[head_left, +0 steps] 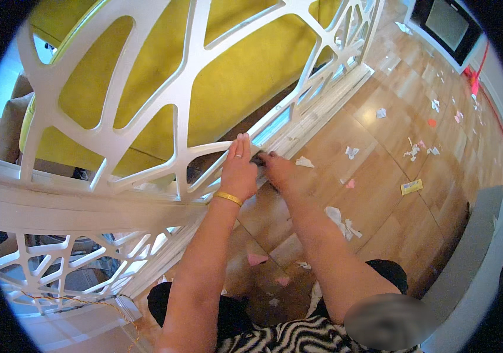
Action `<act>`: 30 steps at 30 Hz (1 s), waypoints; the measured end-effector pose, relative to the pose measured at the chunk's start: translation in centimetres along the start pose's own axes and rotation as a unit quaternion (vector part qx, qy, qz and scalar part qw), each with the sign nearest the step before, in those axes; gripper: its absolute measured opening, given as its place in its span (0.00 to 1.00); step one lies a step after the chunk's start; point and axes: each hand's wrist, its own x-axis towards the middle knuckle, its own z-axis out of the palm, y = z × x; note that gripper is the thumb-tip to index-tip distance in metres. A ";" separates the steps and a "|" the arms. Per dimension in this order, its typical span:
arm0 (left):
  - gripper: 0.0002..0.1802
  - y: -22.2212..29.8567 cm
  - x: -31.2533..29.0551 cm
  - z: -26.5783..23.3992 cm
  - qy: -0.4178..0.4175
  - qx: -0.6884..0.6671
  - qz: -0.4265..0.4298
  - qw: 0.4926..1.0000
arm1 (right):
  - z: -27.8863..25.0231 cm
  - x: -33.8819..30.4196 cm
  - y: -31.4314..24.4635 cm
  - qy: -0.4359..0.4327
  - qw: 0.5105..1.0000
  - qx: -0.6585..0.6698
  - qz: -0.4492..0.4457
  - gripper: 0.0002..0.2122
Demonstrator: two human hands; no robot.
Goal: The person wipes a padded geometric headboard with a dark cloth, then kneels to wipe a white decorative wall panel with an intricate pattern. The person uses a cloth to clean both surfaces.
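Observation:
A white openwork lattice panel (184, 88) stands upright across the left of the head view, its lower edge meeting a white base rail (334, 103). My left hand (240, 172) lies against the panel's lower bar with its fingers stretched out together. A ring and a yellow bracelet are on that hand and wrist. Beside it, my right hand (278, 172) is closed low at the rail, fingers round a small dark thing (257, 157). What this is cannot be made out, as the fingers hide most of it.
Behind the lattice is a yellow upholstered seat (245, 73). Paper scraps (337, 217) and a yellow packet (411, 187) lie on the wood-look floor (381, 153). A black-fronted unit (447, 26) and red cord (474, 79) are far right; a grey-topped ledge (469, 253) runs nearer.

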 end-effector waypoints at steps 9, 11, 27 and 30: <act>0.12 0.2 -0.4 -0.2 0.031 -0.016 -0.001 0.999 | -5.8 4.8 0.0 0.350 0.719 0.596 0.077 0.20; 0.13 0.5 0.1 -0.5 0.026 -0.010 -0.003 1.000 | -7.9 6.0 -1.3 0.380 0.755 0.532 0.042 0.23; 0.12 0.4 0.0 -0.1 0.068 -0.048 -0.003 0.997 | -14.6 7.7 1.2 0.274 0.958 -0.005 0.085 0.15; 0.13 0.6 0.0 1.0 0.115 -0.053 -0.016 0.992 | -15.5 7.9 1.5 0.260 0.962 -0.012 0.084 0.16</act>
